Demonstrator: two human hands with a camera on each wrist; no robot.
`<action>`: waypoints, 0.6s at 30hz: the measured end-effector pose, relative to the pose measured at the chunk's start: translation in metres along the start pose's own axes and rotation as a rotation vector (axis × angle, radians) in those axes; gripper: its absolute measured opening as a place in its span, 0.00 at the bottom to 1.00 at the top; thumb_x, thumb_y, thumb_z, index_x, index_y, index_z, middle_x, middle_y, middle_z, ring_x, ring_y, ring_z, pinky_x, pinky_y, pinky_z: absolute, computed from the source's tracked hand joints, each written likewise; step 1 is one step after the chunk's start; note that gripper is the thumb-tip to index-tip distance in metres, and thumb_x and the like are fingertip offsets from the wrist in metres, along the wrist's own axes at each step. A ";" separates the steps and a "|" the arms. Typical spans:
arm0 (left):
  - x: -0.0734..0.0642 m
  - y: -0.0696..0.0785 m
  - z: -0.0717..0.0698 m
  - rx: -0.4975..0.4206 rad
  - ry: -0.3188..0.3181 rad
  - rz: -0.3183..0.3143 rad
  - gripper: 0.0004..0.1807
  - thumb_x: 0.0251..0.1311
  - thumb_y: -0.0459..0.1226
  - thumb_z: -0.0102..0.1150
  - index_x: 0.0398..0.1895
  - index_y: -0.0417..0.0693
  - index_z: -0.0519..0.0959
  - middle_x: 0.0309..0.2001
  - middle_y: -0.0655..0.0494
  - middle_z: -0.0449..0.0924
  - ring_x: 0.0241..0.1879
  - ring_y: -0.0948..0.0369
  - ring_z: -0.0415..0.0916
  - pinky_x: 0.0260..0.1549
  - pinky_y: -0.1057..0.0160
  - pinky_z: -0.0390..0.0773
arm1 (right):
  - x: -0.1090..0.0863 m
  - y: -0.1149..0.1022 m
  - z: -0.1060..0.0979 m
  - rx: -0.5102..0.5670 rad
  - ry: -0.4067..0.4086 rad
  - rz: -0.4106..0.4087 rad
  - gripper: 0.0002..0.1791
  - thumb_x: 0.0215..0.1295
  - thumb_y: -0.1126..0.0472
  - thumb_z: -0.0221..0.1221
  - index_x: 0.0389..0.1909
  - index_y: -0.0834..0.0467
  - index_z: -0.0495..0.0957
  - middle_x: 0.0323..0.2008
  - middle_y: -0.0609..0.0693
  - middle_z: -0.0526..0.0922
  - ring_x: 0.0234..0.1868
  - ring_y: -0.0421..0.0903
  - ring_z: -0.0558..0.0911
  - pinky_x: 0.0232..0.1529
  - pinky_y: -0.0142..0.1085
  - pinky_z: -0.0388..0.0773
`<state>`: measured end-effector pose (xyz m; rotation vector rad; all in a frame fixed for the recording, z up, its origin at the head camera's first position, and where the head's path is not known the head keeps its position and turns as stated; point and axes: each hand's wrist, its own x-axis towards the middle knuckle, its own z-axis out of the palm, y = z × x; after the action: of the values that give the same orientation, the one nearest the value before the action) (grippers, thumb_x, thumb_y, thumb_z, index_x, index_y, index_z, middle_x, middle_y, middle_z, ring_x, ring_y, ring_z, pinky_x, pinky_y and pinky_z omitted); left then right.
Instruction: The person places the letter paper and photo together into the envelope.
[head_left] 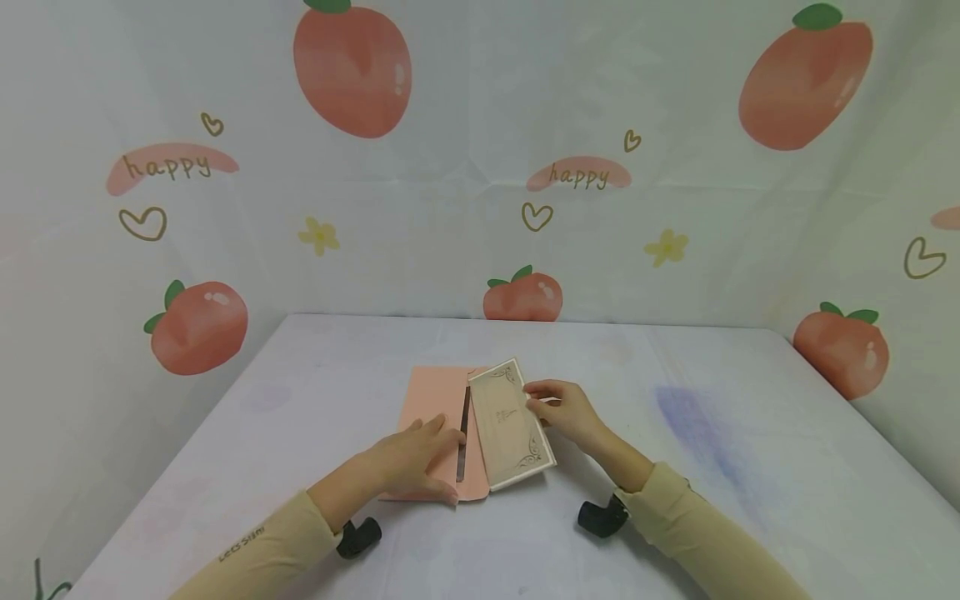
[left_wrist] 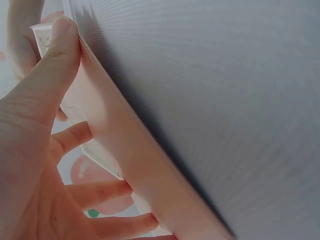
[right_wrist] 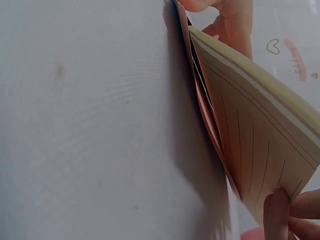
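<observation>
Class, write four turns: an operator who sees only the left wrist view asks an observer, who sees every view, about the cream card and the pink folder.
Operator: What marks the underside of the cream card?
Observer: Ruled lines; the right wrist view shows them.
Operator: Thanks. What lies along the pink folder, next to the card?
Observer: A narrow dark strip, visible in the head view; I cannot tell if it is a slot.

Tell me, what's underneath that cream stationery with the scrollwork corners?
Part of the pink folder lies beneath the stationery, whose ruled underside shows in the right-wrist view. The folder's covered part can't be seen.
</observation>
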<state>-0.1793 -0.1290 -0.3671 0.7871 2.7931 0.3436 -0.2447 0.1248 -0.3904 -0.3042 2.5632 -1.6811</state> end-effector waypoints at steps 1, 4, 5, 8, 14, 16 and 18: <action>0.000 0.000 0.000 0.002 0.002 0.005 0.41 0.42 0.62 0.63 0.59 0.57 0.65 0.65 0.42 0.61 0.61 0.35 0.64 0.47 0.39 0.74 | 0.000 0.000 0.001 0.002 0.003 0.001 0.15 0.61 0.70 0.56 0.48 0.71 0.76 0.41 0.64 0.81 0.30 0.38 0.79 0.28 0.28 0.78; 0.000 0.000 0.000 0.008 0.004 0.009 0.40 0.42 0.62 0.64 0.59 0.57 0.65 0.64 0.43 0.62 0.60 0.38 0.66 0.45 0.41 0.76 | 0.001 0.001 0.002 -0.001 0.004 0.001 0.15 0.61 0.70 0.56 0.48 0.70 0.76 0.41 0.64 0.81 0.30 0.38 0.79 0.29 0.29 0.79; 0.000 0.000 0.000 0.011 0.004 0.009 0.40 0.42 0.62 0.64 0.59 0.57 0.65 0.64 0.44 0.63 0.59 0.39 0.66 0.44 0.42 0.76 | 0.001 0.001 0.003 0.000 0.004 0.003 0.15 0.60 0.70 0.56 0.48 0.70 0.76 0.41 0.64 0.81 0.30 0.38 0.80 0.29 0.29 0.79; 0.000 0.001 0.000 0.012 -0.002 0.002 0.40 0.43 0.62 0.64 0.59 0.58 0.65 0.64 0.44 0.62 0.59 0.39 0.66 0.45 0.42 0.76 | 0.002 0.001 0.004 -0.001 0.001 0.006 0.15 0.60 0.70 0.56 0.49 0.70 0.76 0.42 0.64 0.81 0.31 0.39 0.80 0.30 0.30 0.80; 0.000 0.001 0.000 0.003 -0.002 -0.002 0.39 0.43 0.62 0.64 0.58 0.59 0.65 0.65 0.42 0.61 0.61 0.37 0.65 0.46 0.40 0.75 | 0.002 0.000 0.008 0.010 -0.003 0.017 0.15 0.60 0.70 0.56 0.48 0.70 0.76 0.41 0.63 0.80 0.30 0.38 0.79 0.30 0.32 0.82; 0.000 0.001 0.000 0.004 0.000 0.003 0.39 0.43 0.62 0.64 0.58 0.58 0.65 0.65 0.41 0.61 0.61 0.37 0.65 0.46 0.40 0.75 | 0.002 0.000 0.009 0.017 -0.007 0.024 0.15 0.60 0.70 0.56 0.48 0.70 0.76 0.40 0.62 0.80 0.30 0.38 0.79 0.31 0.33 0.82; 0.000 0.001 0.000 0.004 0.001 0.004 0.39 0.43 0.61 0.64 0.58 0.58 0.65 0.66 0.41 0.61 0.61 0.37 0.65 0.47 0.40 0.75 | 0.002 0.000 0.010 0.029 -0.006 0.032 0.15 0.60 0.70 0.56 0.48 0.71 0.76 0.40 0.62 0.80 0.29 0.38 0.79 0.31 0.35 0.82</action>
<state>-0.1789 -0.1281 -0.3667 0.7936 2.7942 0.3387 -0.2452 0.1152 -0.3945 -0.2645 2.5230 -1.7024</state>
